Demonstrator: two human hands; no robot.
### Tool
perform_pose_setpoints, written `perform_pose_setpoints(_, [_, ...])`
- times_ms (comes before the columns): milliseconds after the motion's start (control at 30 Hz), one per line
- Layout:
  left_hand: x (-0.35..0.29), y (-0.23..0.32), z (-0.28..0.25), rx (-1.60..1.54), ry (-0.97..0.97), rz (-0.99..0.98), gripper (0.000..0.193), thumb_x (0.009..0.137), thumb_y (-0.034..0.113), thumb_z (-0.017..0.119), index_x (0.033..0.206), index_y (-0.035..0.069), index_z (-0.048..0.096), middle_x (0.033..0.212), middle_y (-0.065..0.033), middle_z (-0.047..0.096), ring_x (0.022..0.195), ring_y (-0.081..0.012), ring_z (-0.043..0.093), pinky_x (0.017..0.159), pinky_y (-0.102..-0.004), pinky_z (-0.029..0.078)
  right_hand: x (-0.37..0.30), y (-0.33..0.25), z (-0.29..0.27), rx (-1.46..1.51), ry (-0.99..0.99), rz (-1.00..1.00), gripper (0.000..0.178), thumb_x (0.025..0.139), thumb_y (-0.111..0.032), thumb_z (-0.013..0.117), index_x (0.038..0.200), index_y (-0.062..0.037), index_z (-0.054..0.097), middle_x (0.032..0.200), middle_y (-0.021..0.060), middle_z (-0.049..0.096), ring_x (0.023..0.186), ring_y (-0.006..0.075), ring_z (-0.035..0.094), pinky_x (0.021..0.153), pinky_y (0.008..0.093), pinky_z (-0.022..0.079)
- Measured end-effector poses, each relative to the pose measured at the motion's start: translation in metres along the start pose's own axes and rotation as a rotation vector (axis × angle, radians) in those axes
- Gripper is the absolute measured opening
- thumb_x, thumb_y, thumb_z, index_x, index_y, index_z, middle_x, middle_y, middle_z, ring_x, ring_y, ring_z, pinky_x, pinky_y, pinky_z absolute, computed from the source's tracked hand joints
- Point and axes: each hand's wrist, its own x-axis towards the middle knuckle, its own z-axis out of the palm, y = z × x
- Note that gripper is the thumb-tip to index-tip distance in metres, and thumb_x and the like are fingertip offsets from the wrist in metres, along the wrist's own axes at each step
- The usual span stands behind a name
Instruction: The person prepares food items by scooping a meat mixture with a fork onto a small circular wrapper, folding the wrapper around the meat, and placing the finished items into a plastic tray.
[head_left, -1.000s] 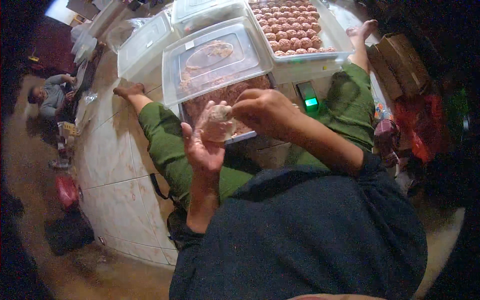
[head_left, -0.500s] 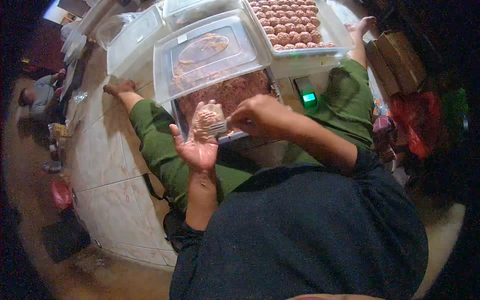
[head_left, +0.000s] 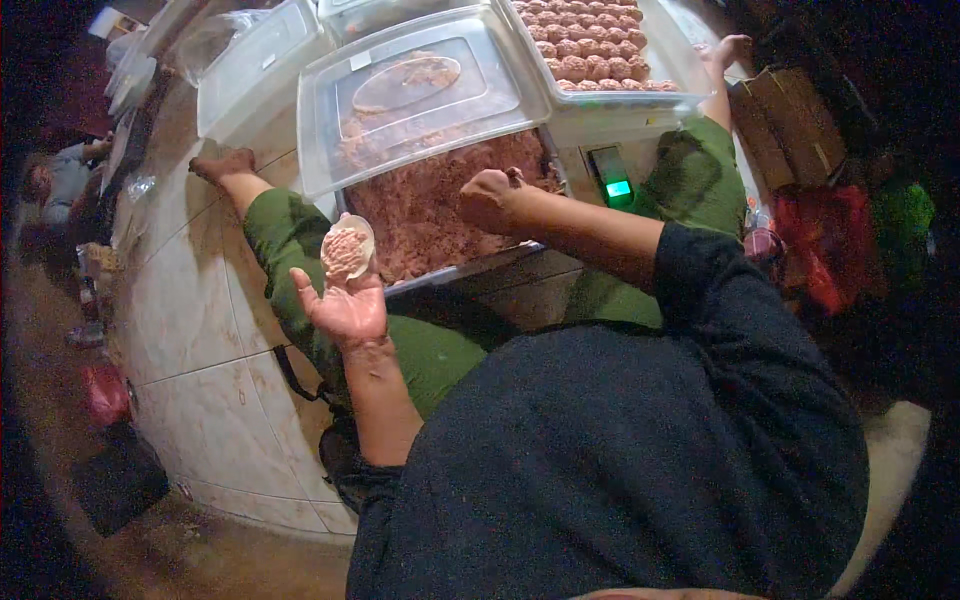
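My left hand (head_left: 350, 312) is palm up left of the meat tub, thumb spread. Across its fingers lies a round pale dough wrapper (head_left: 366, 240) topped with a lump of pinkish minced meat (head_left: 345, 252). My right hand (head_left: 492, 200) is over the tub with its fingers curled; whatever is in it is hidden. Reddish-brown minced meat (head_left: 430, 215) fills the rectangular tub (head_left: 470, 262) between my legs. A clear plastic lid (head_left: 330, 110), smeared with meat, covers the tub's far part.
Beyond, at right, a clear plastic box (head_left: 665, 85) holds rows of meat-topped dumplings (head_left: 590, 48). A small device with a lit green screen (head_left: 619, 188) lies by my right leg. More clear boxes (head_left: 262, 65) stand far left. Another person (head_left: 72, 180) sits at the left edge.
My left hand has moved left, carrying the filled wrapper away from my right hand. My right hand has lifted off the filling and shifted farther out over the meat.
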Motion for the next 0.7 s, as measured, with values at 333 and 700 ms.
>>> perform_pose_setpoints(333, [-0.007,-0.01,0.014,0.082,0.025,-0.008,0.071,0.083,0.046,0.051,0.125,-0.008,0.035,0.128,-0.0231,0.04,0.119,-0.0336,0.039,0.103,-0.0451,0.027,-0.008,0.016,-0.097,0.666,-0.186,0.339,0.011,0.073,-0.013,0.063,0.077,-0.0025,0.066,0.069,0.0132,0.064,0.057,0.0226,0.06,0.056,0.0333,0.048])
perform_pose_setpoints(700, [-0.03,-0.062,0.047,0.29,-0.313,-0.135,0.075,0.082,0.042,0.054,0.129,-0.009,0.026,0.13,-0.028,0.034,0.122,-0.0363,0.035,0.102,-0.0466,0.029,-0.009,-0.063,-0.163,0.5,0.234,0.316,0.009,0.076,-0.015,0.059,0.083,-0.0115,0.063,0.074,0.0091,0.061,0.071,0.0276,0.061,0.061,0.0381,0.049])
